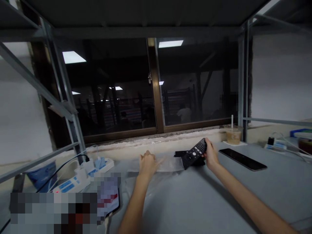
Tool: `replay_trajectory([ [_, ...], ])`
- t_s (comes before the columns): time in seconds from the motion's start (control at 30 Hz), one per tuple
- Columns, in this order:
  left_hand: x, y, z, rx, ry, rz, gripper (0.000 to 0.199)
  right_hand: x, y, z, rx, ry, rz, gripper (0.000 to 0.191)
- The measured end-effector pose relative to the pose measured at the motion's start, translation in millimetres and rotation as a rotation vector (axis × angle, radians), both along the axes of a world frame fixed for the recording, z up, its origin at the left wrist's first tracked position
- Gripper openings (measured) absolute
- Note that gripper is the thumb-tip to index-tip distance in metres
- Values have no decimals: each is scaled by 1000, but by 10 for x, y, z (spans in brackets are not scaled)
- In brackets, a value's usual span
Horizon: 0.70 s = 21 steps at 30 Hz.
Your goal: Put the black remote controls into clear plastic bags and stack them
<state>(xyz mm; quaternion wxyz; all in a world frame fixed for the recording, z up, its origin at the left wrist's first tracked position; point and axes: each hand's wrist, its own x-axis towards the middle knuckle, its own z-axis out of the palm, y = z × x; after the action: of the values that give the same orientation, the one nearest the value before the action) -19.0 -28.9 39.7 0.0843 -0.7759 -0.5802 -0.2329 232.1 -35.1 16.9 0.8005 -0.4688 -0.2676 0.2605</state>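
The right hand (pixel 211 155) grasps a black remote control (pixel 195 153) by its upper end, fingers and thumb closed on its edges. The remote is held tilted above the desk (pixel 190 204), its lower end slanting down toward the left hand's side and its button face turned to the camera. Behind and partly beneath it lie other black items (pixel 180 153), too hidden to identify.

The left hand (pixel 148 163) is on a clear plastic bag (pixel 169 163), its fingers curled; whether they pinch the film or just press on it, I cannot tell. The bag spreads from under this hand toward the remote, its end right by the remote's lower end.

To the right of the right hand, a dark smartphone (pixel 243 159) lies flat on the desk. Beyond it, near the window (pixel 156 87), a lidded plastic cup (pixel 233 135) with a straw stands upright, holding a light brown drink. On the left side, a white power strip (pixel 84 177) carries several plugs and cables, and a second phone (pixel 109 198) with a lit screen lies near it, partly covered by pixelation.
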Motion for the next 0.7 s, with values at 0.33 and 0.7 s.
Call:
replay_trajectory([
  [0.33,-23,-65,27,-622,87,-219,98,-53,-32,4,-80,-102,-111,38],
  [0.7,-29,54,-199,-565,233,-32,64,-159,-76,10,-67,-171,-8,38],
])
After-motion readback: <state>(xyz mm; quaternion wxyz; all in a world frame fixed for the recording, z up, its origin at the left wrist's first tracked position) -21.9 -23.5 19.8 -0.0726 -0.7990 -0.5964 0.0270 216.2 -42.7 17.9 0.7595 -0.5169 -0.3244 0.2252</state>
